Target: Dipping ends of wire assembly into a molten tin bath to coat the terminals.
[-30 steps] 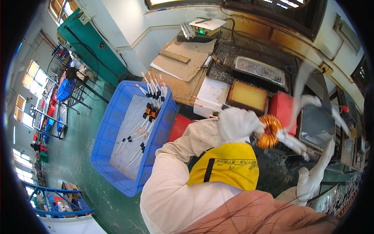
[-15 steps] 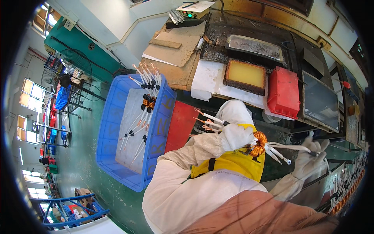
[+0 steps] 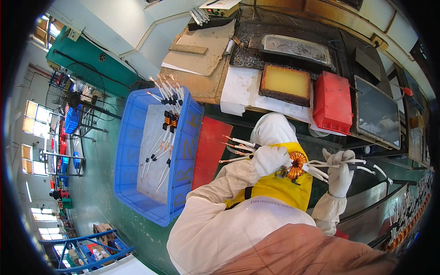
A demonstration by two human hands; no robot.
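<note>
Two hands, one workpiece: a single ring-shaped coil of copper-coloured wire (image 3: 297, 165) with white-sleeved leads is held in front of one yellow cloth apron (image 3: 298, 197), between a worker's white-gloved hands. The left hand (image 3: 272, 160) has its fingers clenched around the leads on one side; at least three copper-tipped ends jut out past it. The right hand (image 3: 339, 173) grasps the leads on the other side, at least two ends emerging beyond its fingers; the full number in either grip is hidden.

To the worker's left stands one blue plastic crate (image 3: 195, 133), holding at least one more copper coil (image 3: 171, 120) and a cluster of white leads with black bands, too tangled to count. One flat red panel (image 3: 211, 149) lies just beside the crate.

On the bench ahead sit one brown-rimmed rectangular tray of yellow material (image 3: 282, 96), one red plastic box (image 3: 332, 103) near it, and, behind, one silver-topped rectangular metal block (image 3: 297, 49). One narrow wooden strip (image 3: 188, 48) rests on brown board. At far right runs a row of copper-wound pieces (image 3: 410, 224), too small to count. One black wire-caged fan (image 3: 75, 98) stands at left.
</note>
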